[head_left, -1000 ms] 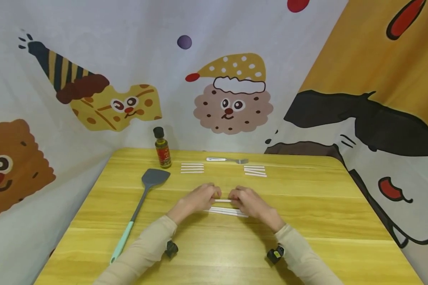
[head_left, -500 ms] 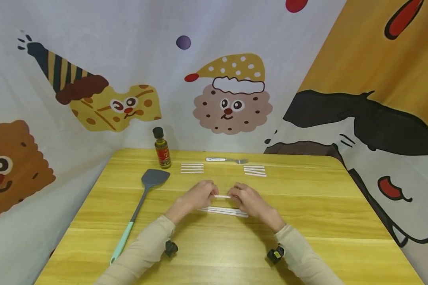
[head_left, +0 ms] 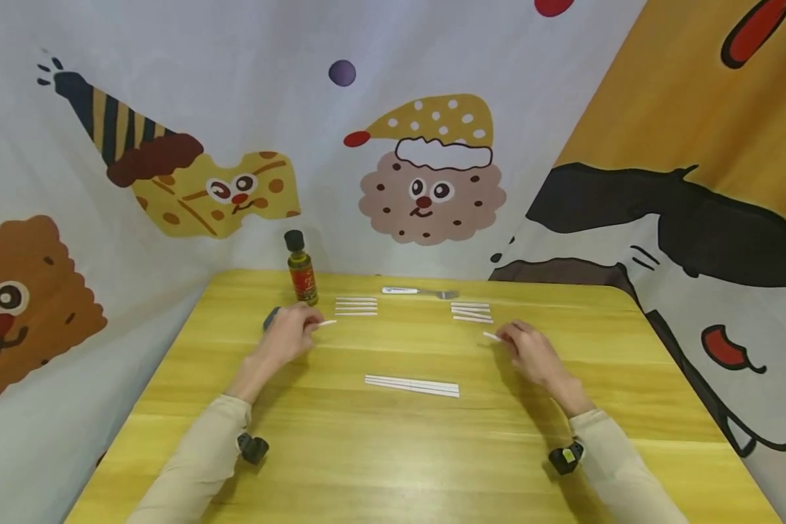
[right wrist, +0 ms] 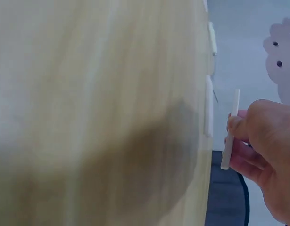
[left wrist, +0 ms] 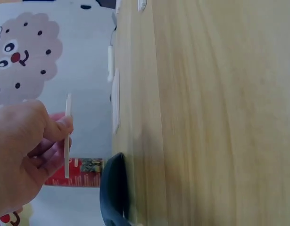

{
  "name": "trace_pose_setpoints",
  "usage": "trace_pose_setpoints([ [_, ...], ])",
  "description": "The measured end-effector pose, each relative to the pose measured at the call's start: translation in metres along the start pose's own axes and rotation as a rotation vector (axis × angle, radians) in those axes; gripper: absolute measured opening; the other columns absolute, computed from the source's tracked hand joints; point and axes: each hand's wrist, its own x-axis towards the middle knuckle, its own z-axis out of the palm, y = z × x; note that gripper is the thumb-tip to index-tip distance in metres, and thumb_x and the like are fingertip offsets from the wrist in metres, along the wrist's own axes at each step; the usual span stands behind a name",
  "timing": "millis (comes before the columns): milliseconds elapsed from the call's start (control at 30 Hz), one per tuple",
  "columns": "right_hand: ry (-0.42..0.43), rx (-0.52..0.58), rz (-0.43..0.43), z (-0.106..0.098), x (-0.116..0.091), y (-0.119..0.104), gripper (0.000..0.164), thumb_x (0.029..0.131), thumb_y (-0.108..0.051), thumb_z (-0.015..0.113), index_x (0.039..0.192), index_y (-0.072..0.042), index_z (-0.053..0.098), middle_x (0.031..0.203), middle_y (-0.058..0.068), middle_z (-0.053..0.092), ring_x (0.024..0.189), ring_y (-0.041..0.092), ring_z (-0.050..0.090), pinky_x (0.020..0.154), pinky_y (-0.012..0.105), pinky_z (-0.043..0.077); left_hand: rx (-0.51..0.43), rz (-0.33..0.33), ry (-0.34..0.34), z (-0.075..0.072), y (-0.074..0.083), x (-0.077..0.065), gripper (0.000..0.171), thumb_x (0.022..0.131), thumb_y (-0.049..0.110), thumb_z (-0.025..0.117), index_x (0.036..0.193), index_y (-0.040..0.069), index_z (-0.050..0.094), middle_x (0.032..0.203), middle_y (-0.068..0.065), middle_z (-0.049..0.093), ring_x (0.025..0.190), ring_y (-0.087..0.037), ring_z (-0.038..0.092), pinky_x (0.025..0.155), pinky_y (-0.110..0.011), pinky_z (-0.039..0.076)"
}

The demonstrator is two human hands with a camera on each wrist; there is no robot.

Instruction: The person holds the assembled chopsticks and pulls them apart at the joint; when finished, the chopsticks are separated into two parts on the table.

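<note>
My left hand pinches a short white stick between thumb and fingers, above the table near the back left. A matching short white stick is pinched by my right hand at the back right. Beside the left hand's stick lies a row of several short white sticks. Another row of short sticks, less evenly spaced, is just beyond my right hand. Several longer white sticks lie side by side in the middle of the table.
A bottle with a black cap and red label stands behind my left hand. Under that hand shows the grey head of a spatula, its handle hidden by the arm. A fork lies at the table's back edge.
The hands held one white stick between them over the middle. Now they are wide apart, the left further left and the right further right, each with a short piece.
</note>
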Motion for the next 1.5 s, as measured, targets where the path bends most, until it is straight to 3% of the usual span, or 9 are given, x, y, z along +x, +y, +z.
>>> trace_pose_setpoints([
  [100,-0.024,0.025,-0.016,-0.003,0.005,0.010,0.013,0.084,0.009,0.072,0.093,0.000,0.072,0.089,0.013,0.070,0.079,0.030,0.068,0.068,0.044,0.058,-0.033,0.043,-0.033,0.000,-0.008,0.005,0.012,0.089,-0.005,0.069,0.096,0.001,0.076,0.094,-0.013,0.071,0.085,-0.029,0.069,0.077,-0.043,0.060],
  [233,-0.055,0.044,-0.032,0.006,0.015,0.006,0.015,0.084,0.009,0.073,0.095,-0.001,0.074,0.092,0.013,0.073,0.083,0.031,0.071,0.072,0.044,0.060,-0.055,0.066,-0.071,0.015,-0.006,0.016,0.010,0.090,-0.004,0.070,0.096,0.000,0.076,0.093,-0.013,0.071,0.086,-0.027,0.069,0.077,-0.041,0.060],
  [500,-0.087,0.046,0.006,0.028,0.029,0.003,0.012,0.083,0.005,0.077,0.092,-0.003,0.075,0.090,0.010,0.072,0.081,0.026,0.069,0.071,0.041,0.060,-0.071,0.011,-0.155,0.042,-0.003,0.037,0.012,0.093,0.000,0.069,0.101,0.002,0.077,0.099,-0.011,0.070,0.091,-0.024,0.068,0.079,-0.036,0.059],
  [867,-0.124,0.077,0.079,0.041,0.039,0.005,0.012,0.085,0.003,0.077,0.095,-0.004,0.076,0.095,0.012,0.071,0.086,0.028,0.069,0.078,0.044,0.060,-0.058,-0.001,-0.219,0.058,-0.001,0.050,0.016,0.095,-0.002,0.064,0.105,0.002,0.076,0.099,-0.011,0.069,0.092,-0.024,0.066,0.082,-0.037,0.059],
  [1500,-0.140,0.063,0.119,0.040,0.044,0.007,0.009,0.088,0.001,0.075,0.094,-0.005,0.077,0.094,0.009,0.071,0.088,0.027,0.067,0.076,0.042,0.059,-0.077,0.014,-0.170,0.073,0.002,0.056,0.015,0.093,-0.005,0.065,0.101,0.002,0.076,0.097,-0.011,0.069,0.092,-0.026,0.067,0.082,-0.037,0.059],
])
